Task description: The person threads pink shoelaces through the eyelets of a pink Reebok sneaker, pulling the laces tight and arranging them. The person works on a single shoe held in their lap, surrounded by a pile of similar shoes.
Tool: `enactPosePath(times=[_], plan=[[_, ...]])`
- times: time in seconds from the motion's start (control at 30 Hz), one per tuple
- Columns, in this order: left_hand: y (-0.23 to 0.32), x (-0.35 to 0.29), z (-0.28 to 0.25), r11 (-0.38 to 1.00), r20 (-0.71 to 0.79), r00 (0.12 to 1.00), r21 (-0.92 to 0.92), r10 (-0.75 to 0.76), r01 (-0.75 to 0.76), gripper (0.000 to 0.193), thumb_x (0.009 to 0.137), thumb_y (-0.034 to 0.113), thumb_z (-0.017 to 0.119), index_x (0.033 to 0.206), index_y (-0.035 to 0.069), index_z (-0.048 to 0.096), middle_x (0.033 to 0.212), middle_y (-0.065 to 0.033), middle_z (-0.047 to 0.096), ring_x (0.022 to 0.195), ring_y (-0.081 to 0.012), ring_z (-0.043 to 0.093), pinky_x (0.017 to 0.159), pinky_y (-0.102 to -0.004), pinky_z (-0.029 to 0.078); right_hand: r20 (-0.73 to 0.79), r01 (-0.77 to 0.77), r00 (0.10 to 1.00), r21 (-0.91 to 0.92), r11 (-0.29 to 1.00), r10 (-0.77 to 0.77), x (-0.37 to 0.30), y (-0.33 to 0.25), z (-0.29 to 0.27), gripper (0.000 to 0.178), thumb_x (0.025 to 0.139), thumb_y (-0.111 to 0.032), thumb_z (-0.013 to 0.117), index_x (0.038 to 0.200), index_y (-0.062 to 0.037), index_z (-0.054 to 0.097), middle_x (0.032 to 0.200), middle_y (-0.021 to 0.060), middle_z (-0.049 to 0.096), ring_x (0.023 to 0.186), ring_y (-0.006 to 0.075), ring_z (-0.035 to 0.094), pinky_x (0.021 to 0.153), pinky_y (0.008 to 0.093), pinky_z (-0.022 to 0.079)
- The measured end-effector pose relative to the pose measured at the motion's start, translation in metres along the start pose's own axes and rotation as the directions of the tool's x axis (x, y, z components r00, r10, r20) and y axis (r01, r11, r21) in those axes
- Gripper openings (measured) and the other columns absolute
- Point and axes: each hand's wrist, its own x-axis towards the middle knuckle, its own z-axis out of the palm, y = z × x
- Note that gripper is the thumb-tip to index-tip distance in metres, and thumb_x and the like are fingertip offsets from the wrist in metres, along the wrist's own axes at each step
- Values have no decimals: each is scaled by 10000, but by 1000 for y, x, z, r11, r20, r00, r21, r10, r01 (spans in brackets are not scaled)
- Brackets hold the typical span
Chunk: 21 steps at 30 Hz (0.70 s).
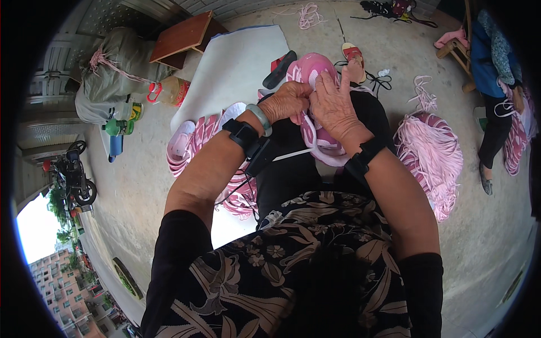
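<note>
A pink shoe upper (315,63) with pale laces lies across my lap, over my dark trousers. My left hand (287,102) is closed at its left side, fingertips pinching the lacing edge. On the right, my right hand (333,107) is closed on the same upper, its fingers bent over it and close to the left fingertips. Exactly what the fingertips grip is hidden between the hands. A white strip (293,154) sticks out leftward from the upper's lower end.
Stacked pink shoe uppers (194,141) lie to my left, by a white sheet (248,53). A heap of pink laces (428,155) is on my right. A sandal (353,53), bottles (169,91) and a wooden stool (186,39) stand beyond. Another person (496,84) sits far right.
</note>
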Motion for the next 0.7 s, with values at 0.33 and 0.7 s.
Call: enactPosePath(times=[0.33,0.7], plan=[[-24,-5,25,979,-427,893,195,141,-62,279,763,66,487,1029,-20,472,608,-110,560,472,-161,569,424,-276,480,-88,-306,926,398,865,368,-76,20,-37,112,725,-129,550,748,-21,529,1128,137,514,1101,286,461,959,553,245],[-26,-3,32,975,-541,836,220,89,38,541,720,143,542,1215,-21,396,882,-270,595,895,-431,556,825,-445,436,14,-760,-81,-648,-53,997,-495,292,-164,359,831,-377,415,928,-76,586,986,163,617,867,381,585,681,499,460]])
